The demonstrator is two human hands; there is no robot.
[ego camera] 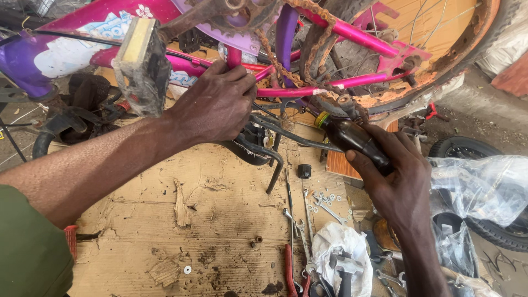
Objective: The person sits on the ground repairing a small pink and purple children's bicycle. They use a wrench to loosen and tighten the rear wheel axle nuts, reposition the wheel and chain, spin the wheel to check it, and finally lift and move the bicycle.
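Left hand (217,104) clenched around pink frame tube (286,92) of upturned bicycle; pedal (142,66) just left of it. Rusty chain (286,63) hangs just right of that hand, dry-looking, rust throughout. Right hand (399,181) grips dark oil bottle (352,137), nozzle tipped up near chain. Oiling judged barely begun. Wrenches (308,212) below, between hands.

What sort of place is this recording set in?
Likely an informal bicycle repair spot: an upturned pink bicycle with a rusty chain, wrenches scattered on worn cardboard, and a spare tyre nearby.
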